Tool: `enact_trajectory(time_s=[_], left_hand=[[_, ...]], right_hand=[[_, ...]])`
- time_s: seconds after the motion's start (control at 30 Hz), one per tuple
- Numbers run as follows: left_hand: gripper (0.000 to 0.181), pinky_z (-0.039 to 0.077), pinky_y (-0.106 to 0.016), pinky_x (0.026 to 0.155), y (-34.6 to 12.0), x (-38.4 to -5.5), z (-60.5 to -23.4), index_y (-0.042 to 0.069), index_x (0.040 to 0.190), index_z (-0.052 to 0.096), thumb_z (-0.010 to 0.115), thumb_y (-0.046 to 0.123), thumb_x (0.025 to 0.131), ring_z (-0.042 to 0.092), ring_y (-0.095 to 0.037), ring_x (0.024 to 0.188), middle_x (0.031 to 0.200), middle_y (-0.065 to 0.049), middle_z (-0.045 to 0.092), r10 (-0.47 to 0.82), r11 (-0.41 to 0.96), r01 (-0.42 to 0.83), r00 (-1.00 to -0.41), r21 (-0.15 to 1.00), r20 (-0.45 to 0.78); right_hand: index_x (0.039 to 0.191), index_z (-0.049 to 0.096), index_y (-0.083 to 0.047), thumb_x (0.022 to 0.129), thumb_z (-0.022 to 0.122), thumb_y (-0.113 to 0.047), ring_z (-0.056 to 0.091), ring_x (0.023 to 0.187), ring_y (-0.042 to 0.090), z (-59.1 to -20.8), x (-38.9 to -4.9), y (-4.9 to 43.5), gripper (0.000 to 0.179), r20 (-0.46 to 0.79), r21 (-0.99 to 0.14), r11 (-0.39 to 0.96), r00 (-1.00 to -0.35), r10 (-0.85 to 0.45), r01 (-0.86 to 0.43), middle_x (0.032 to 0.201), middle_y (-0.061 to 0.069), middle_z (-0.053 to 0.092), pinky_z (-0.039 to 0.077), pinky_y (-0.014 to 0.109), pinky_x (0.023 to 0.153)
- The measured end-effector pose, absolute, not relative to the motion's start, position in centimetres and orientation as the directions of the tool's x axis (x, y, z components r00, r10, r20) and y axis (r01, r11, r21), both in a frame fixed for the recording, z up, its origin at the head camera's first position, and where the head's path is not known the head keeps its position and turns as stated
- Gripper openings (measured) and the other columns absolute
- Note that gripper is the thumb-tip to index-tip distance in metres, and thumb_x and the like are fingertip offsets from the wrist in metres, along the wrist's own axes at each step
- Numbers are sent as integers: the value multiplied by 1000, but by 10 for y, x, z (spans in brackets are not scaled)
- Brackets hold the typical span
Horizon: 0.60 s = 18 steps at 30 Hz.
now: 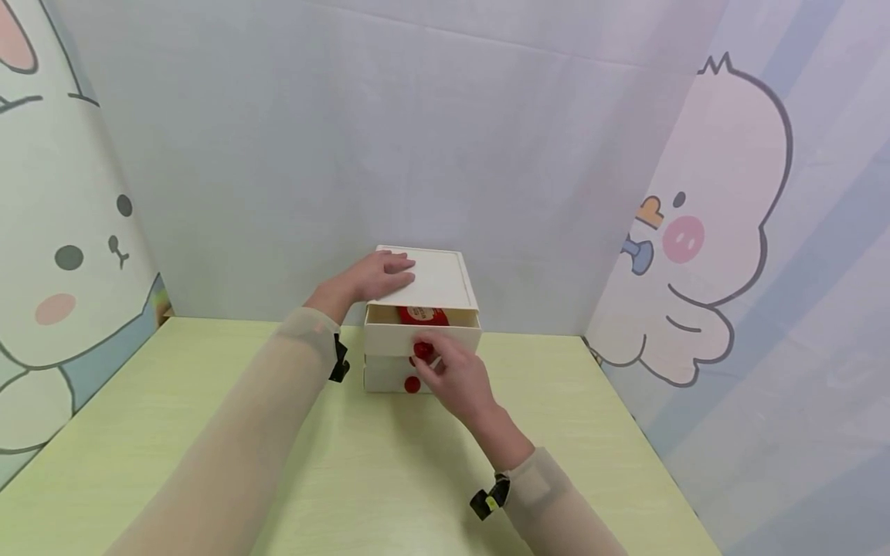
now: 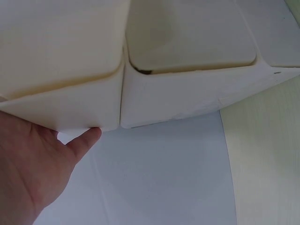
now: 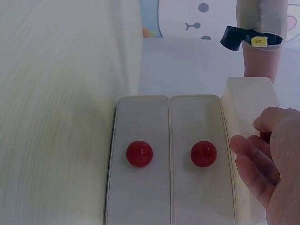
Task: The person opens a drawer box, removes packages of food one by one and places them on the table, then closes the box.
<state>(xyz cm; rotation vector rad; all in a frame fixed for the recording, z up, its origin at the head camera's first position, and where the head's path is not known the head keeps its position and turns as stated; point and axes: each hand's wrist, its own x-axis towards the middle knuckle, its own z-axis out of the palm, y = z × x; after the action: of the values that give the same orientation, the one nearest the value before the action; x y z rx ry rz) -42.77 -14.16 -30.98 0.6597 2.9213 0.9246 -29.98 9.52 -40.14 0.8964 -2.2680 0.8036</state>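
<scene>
head view: the right hand (image 1: pixel 459 377) pinched the red knob (image 1: pixel 422 350) of the partly pulled-out top drawer (image 1: pixel 389 340). the left hand (image 1: pixel 375 276) rested, fingers extended, on the white cabinet (image 1: pixel 443 279), which stood on the tabletop (image 1: pixel 361 479).

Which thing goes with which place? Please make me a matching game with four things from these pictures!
Things:
1. left hand
2. right hand
3. red item
4. table

Places:
A. inside the pulled-out top drawer
B. underneath the white box
C. at the red knob, pinching it
D. on the white box's top

Right pairs: 1-D, 2-C, 3-A, 4-B.
</scene>
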Motion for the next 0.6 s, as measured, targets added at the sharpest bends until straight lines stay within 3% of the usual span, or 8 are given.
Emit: enact_trajectory(time_s=[0.6], left_hand=[[63,15,-60,139,-142,-429,-313,16,168,48,49,48,114,10,-36,173,183,-8,28,396,718,395,-909,573,130]], right_hand=[[127,73,-13,95,84,-7,73,71,12,-404,-288,102,34,703,-281,575,-572,-422,-769,106,4,79,64,25,65]])
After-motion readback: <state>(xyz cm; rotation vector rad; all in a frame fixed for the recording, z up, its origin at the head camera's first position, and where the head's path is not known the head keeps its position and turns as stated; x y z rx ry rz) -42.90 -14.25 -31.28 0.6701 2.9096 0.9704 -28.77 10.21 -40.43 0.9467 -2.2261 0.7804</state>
